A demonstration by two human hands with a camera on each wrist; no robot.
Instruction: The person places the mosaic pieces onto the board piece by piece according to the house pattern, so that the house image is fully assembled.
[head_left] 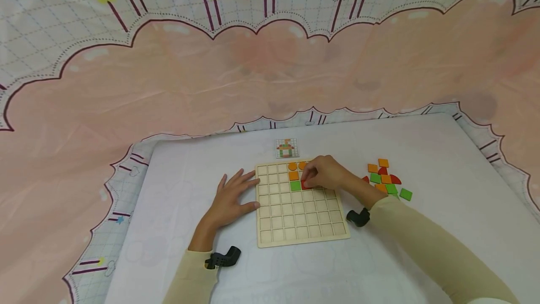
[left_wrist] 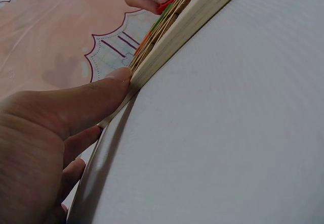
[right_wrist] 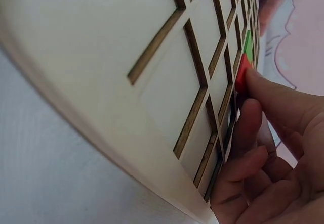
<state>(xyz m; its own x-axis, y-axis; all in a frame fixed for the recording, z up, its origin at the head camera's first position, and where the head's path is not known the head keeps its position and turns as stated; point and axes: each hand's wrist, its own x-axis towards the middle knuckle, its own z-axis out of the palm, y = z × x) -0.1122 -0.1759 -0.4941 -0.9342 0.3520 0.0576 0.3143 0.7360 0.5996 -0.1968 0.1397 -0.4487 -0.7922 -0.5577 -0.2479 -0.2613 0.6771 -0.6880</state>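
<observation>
A wooden grid board (head_left: 301, 222) lies on the table before me. My left hand (head_left: 232, 198) is spread at its left side, thumb and fingertips touching the edge; the left wrist view shows the thumb (left_wrist: 109, 85) against the rim. Over the upper part of the board, my right hand (head_left: 326, 172) pinches a red piece (right_wrist: 242, 75) at a cell beside a green square (head_left: 295, 186). Fingers hide part of the red piece, so its full shape cannot be told. Above the green square sit an orange square (head_left: 293, 176) and an orange round piece (head_left: 293, 166), with another orange piece (head_left: 301, 165) alongside.
A small card with a coloured block picture (head_left: 287, 148) lies just beyond the board. To the right, several loose orange, green and red pieces are scattered, among them a green square (head_left: 406, 194) and a red piece (head_left: 395, 179). A patterned cloth (head_left: 253, 79) borders the white table (head_left: 190, 168).
</observation>
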